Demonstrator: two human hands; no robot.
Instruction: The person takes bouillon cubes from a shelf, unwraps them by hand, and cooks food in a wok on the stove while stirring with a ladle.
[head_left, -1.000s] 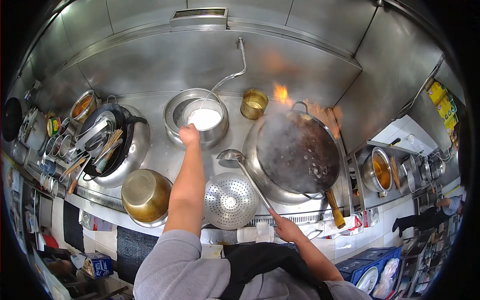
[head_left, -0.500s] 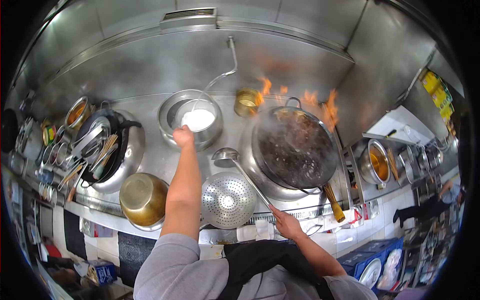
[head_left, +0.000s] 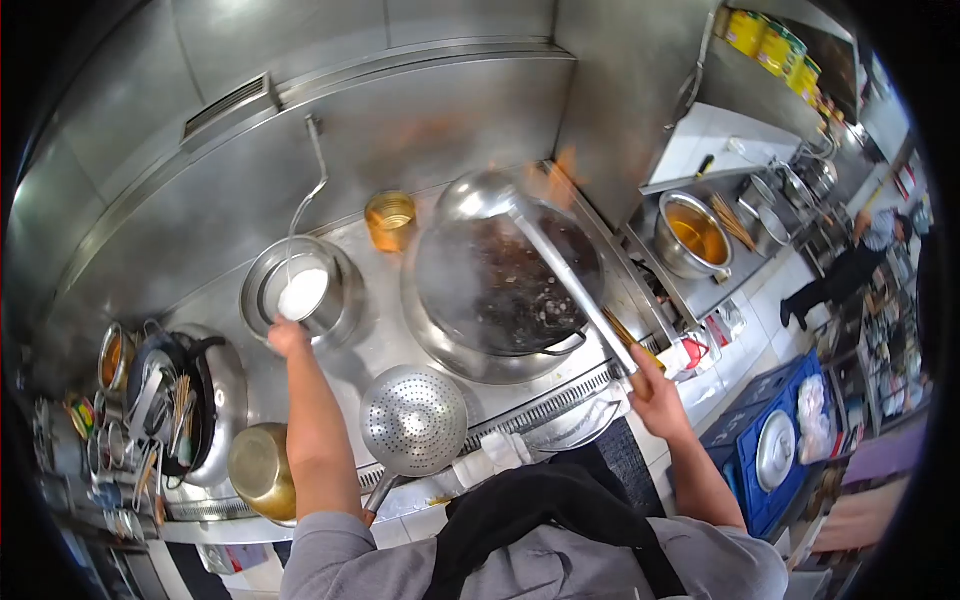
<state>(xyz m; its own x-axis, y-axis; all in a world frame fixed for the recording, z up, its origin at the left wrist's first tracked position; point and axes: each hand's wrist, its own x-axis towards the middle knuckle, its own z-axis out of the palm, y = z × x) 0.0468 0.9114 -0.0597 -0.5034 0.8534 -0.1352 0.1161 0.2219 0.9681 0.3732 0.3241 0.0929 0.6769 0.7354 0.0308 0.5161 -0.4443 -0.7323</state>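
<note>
My left hand (head_left: 290, 338) is closed at the near edge of a round white bowl-like thing (head_left: 303, 296), over a steel pot (head_left: 345, 275). A thin bent tap pipe (head_left: 320, 180) comes down from the wall to it. Closed around the wooden end of a ladle (head_left: 560, 270), my right hand (head_left: 657, 397) holds it up above a large wok (head_left: 585, 335). The ladle's bowl is at the wok's far side. Dark liquid steams in the wok, and flames show behind it.
A perforated strainer (head_left: 413, 420) rests on the counter between my arms. An open tin can (head_left: 390, 220) stands behind. At left are an upturned brass-coloured pot (head_left: 262, 468) and a wok of utensils (head_left: 205, 430). Orange liquid fills a bowl (head_left: 697, 235) at right; a person (head_left: 850, 260) stands beyond.
My right hand has lifted the ladle from the counter to above the wok. The view has turned right; my left hand stays at the white thing. The flames look smaller.
</note>
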